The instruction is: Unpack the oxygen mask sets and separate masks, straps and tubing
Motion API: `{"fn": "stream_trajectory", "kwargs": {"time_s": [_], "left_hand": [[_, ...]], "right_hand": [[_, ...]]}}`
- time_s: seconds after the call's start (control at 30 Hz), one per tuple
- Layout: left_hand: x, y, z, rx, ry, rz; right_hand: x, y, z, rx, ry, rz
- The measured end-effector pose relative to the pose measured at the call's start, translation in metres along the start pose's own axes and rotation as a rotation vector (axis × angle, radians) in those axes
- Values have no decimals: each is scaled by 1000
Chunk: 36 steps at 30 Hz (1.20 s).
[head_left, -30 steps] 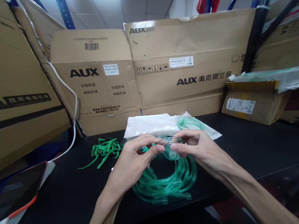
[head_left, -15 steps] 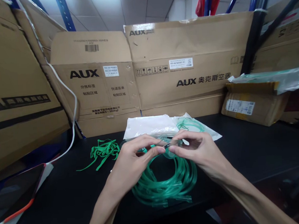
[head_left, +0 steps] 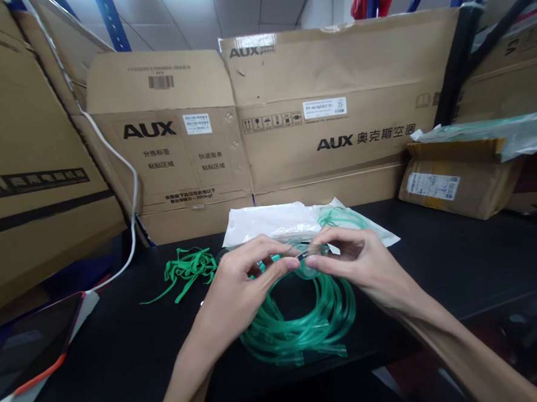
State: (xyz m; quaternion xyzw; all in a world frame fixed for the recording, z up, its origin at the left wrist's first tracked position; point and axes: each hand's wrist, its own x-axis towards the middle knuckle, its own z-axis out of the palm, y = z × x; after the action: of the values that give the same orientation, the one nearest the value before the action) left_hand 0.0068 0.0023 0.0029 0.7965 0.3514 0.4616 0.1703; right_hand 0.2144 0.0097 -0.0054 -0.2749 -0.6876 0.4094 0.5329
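My left hand [head_left: 248, 278] and my right hand [head_left: 356, 259] meet at the middle, above the back of a coil of green tubing [head_left: 299, 335]. Both pinch the edge of a clear, green-tinted plastic mask [head_left: 308, 268] between thumb and fingers. A small shiny metal strip [head_left: 303, 255] shows between the two thumb tips. Fingers hide much of the mask. The coiled tubing lies on the black table, its clear end connectors toward the front edge. Left of my left hand rests a tangle of green straps [head_left: 191, 269].
Behind my hands lie a white packet [head_left: 265, 219] and a clear bag [head_left: 379, 233] with green tubing inside. Cardboard boxes [head_left: 329, 155] wall the back. A small carton [head_left: 459, 198] stands at right. At left are a tablet-like device [head_left: 32, 355] and a white cable [head_left: 134, 197].
The view has shifted slightly. Both hands keep their pinch on the mask, and the thumb tips have parted a little, showing more of the metal strip.
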Motion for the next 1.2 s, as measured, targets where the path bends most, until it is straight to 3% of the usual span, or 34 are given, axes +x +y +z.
{"fn": "stream_trajectory", "kwargs": {"time_s": [0.53,1.2], "left_hand": [[-1,0,4,69,-28,108],[-2,-5,4,185,-42,118]], "right_hand": [[0,3,-9,-40,-83,-22],[3,2,-5,-138,-12,30]]}}
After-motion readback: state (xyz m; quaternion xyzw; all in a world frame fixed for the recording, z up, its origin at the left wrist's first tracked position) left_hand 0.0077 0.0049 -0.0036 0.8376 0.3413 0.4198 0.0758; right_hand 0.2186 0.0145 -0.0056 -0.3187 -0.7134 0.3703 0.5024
